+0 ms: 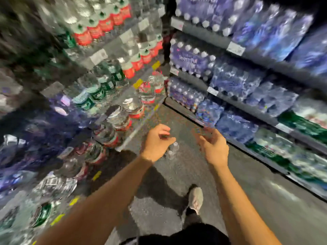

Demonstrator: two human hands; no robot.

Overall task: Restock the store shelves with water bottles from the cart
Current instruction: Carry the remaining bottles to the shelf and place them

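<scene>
The whole view is blurred by motion. My left hand (156, 142) and my right hand (213, 145) are stretched out in front of me over the aisle floor, fingers loosely curled and holding nothing. Just beyond and between them a small clear water bottle pack (172, 150) stands on the floor, partly hidden behind my left hand. On the left, shelves (139, 129) carry large clear water bottles with red labels (134, 108) and green labels (96, 93). No cart is in view.
Right-hand shelves (247, 53) hold shrink-wrapped packs of small bottles in purple and blue (235, 80), with green-and-white packs (300, 152) lower down. The two shelf runs meet in a corner ahead. Grey floor (247, 191) lies between them; my shoe (195, 200) is below.
</scene>
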